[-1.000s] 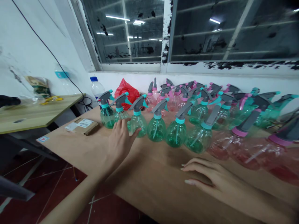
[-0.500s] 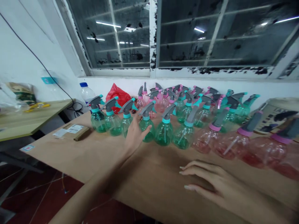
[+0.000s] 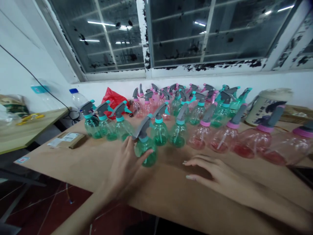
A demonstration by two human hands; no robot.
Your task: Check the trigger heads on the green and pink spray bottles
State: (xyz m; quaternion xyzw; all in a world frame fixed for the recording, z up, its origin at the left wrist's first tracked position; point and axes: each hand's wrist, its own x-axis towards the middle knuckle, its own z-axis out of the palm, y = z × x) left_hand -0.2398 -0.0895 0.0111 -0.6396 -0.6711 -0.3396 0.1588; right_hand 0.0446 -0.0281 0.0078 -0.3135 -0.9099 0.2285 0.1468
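Note:
My left hand point(image 3: 127, 160) is closed round a green spray bottle point(image 3: 146, 150) with a grey trigger head and turquoise collar. That bottle stands forward of the front row, slightly tilted, and I cannot tell whether its base touches the table. My right hand point(image 3: 207, 169) hovers over the table with fingers apart and nothing in it. Close behind the held bottle is another green spray bottle point(image 3: 160, 132). Several clear pink spray bottles point(image 3: 221, 138) with pink collars continue the row to the right. On the left, more green spray bottles point(image 3: 124, 127) stand in line.
Behind the front row, more pink and green bottles crowd near the wall. A red plastic bag point(image 3: 113, 98), a flat cardboard packet point(image 3: 67, 139) and a blue-capped bottle point(image 3: 77, 98) are on the left. A printed pale canister point(image 3: 267, 106) stands at the right. The brown table point(image 3: 161, 195) ends in front.
My left hand has taken a green spray bottle out of the front row and drawn it toward me. The right hand stays open. The view has shifted a little to the right.

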